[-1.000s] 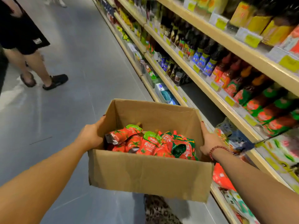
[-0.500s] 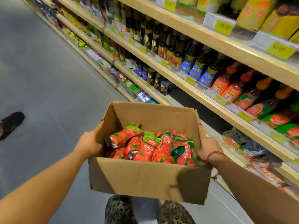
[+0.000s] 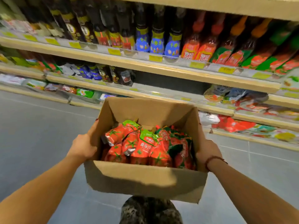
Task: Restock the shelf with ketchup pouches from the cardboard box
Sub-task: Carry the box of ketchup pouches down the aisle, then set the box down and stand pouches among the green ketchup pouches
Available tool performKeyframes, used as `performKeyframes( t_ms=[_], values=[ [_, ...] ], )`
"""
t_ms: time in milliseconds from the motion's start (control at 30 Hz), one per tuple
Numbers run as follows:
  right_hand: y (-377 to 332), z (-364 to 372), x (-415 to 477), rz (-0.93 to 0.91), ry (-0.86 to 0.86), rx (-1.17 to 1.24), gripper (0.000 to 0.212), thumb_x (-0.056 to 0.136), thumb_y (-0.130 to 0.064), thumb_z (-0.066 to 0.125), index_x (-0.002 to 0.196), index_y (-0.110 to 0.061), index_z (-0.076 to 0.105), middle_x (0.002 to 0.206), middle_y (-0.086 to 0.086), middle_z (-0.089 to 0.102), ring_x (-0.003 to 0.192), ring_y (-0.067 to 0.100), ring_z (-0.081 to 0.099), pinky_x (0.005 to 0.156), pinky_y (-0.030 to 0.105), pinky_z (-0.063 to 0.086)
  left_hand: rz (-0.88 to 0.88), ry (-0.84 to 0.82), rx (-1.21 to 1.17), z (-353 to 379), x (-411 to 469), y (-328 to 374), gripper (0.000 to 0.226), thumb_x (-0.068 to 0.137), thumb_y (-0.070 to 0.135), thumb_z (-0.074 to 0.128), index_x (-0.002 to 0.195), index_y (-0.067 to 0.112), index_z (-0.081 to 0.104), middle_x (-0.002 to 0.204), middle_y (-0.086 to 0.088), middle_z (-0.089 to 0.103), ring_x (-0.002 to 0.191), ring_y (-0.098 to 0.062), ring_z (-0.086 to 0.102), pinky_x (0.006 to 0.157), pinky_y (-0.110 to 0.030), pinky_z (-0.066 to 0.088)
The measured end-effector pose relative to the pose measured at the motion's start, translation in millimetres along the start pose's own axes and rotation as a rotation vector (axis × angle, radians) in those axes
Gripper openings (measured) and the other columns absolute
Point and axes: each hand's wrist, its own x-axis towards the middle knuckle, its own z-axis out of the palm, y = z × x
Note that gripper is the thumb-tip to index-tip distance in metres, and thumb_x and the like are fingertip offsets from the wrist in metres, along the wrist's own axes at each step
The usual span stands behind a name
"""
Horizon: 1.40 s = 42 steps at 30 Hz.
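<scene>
I carry an open cardboard box [image 3: 142,178] in front of me at waist height. Inside lie several red and green ketchup pouches [image 3: 145,146], piled loosely. My left hand [image 3: 84,146] grips the box's left wall. On the right wall sits my right hand [image 3: 207,151], with a red bead bracelet at the wrist. Straight ahead stands the shelf [image 3: 161,68]. Its lower tier has a dark bare gap [image 3: 168,81] behind the box. Similar red pouches [image 3: 233,124] lie on a low tier to the right.
Dark sauce bottles [image 3: 100,29] and red ketchup bottles [image 3: 199,46] line the upper tier. Yellow price tags [image 3: 155,58] run along the shelf edges. Grey tiled floor [image 3: 37,130] spreads to the left. My patterned shoes [image 3: 150,210] show below the box.
My view has swung right, from looking down the aisle to facing the shelf squarely. The other person's feet have left the view. Both hands keep the same hold on the box.
</scene>
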Motion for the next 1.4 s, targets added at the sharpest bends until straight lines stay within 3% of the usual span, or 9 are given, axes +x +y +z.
performKeyframes(
  t_ms=[167,267,400,500,667,967,1133,1300,1400],
  values=[
    [25,50,18,0.053,-0.023,0.034,0.112,0.074,-0.009,0.056,0.135,-0.040,-0.032,0.068,0.005,0.047,0.057,0.021,0.044,0.054,0.030,0.038,0.065,-0.060,0.027,55,26,-3,0.104,0.071,0.001,0.056,0.145,0.040,-0.005,0.083,-0.029,0.066,0.077,-0.046,0.061,0.071,-0.044,0.049],
    [42,90,35,0.122,-0.062,0.017,0.111,0.075,-0.010,0.055,0.136,-0.037,-0.032,0.070,0.003,0.048,0.057,0.019,0.044,0.055,0.029,0.041,0.089,-0.087,0.041,100,49,-6,0.103,0.068,-0.003,0.060,0.149,0.028,0.004,0.084,-0.030,0.067,0.079,-0.047,0.062,0.068,-0.041,0.049],
    [67,151,58,0.191,-0.073,0.071,0.103,0.081,-0.017,0.055,0.136,-0.039,-0.029,0.084,0.004,0.058,0.070,0.019,0.056,0.063,0.030,0.053,0.110,-0.138,0.001,162,82,-11,0.101,0.072,-0.001,0.060,0.148,0.033,0.002,0.088,-0.026,0.069,0.078,-0.042,0.065,0.072,-0.042,0.051],
    [83,193,77,0.205,-0.061,0.085,0.110,0.081,-0.016,0.055,0.126,-0.044,-0.042,0.075,0.000,0.053,0.058,0.012,0.050,0.056,0.025,0.048,0.117,-0.139,0.008,206,110,-12,0.100,0.075,0.004,0.061,0.144,0.040,-0.001,0.085,-0.023,0.068,0.077,-0.039,0.065,0.070,-0.039,0.051],
    [106,245,121,0.241,-0.040,0.078,0.109,0.082,-0.015,0.055,0.128,-0.043,-0.040,0.070,-0.003,0.048,0.053,0.005,0.043,0.053,0.023,0.046,0.105,-0.124,0.024,273,155,-20,0.096,0.079,0.011,0.059,0.142,0.051,-0.002,0.090,-0.022,0.069,0.078,-0.039,0.065,0.071,-0.040,0.052],
    [131,302,195,0.221,0.048,0.085,0.113,0.083,-0.010,0.056,0.123,-0.046,-0.043,0.076,0.002,0.050,0.056,0.010,0.042,0.057,0.027,0.046,0.104,-0.048,0.006,353,209,-19,0.110,0.074,-0.003,0.058,0.133,0.061,-0.009,0.094,-0.022,0.067,0.078,-0.040,0.063,0.075,-0.043,0.053],
    [140,333,203,0.226,0.080,0.155,0.113,0.085,-0.013,0.057,0.124,-0.048,-0.043,0.076,0.001,0.046,0.055,0.010,0.043,0.059,0.031,0.047,0.087,-0.020,-0.032,378,215,-24,0.114,0.077,-0.002,0.057,0.126,0.072,-0.015,0.077,-0.019,0.061,0.063,-0.035,0.057,0.065,-0.043,0.054],
    [144,361,200,0.247,0.063,0.191,0.113,0.082,-0.011,0.059,0.128,-0.047,-0.038,0.068,0.001,0.046,0.049,0.008,0.041,0.053,0.031,0.046,0.015,-0.009,-0.033,397,213,-28,0.110,0.080,-0.001,0.057,0.132,0.066,-0.014,0.061,-0.012,0.053,0.050,-0.030,0.052,0.053,-0.036,0.050],
    [147,373,197,0.249,0.014,0.242,0.114,0.081,-0.013,0.059,0.127,-0.047,-0.039,0.066,0.000,0.045,0.054,0.016,0.051,0.056,0.035,0.051,0.029,-0.019,0.000,403,210,-30,0.113,0.079,-0.002,0.059,0.136,0.061,-0.015,0.051,-0.006,0.044,0.043,-0.023,0.044,0.047,-0.029,0.041]
  ],
)
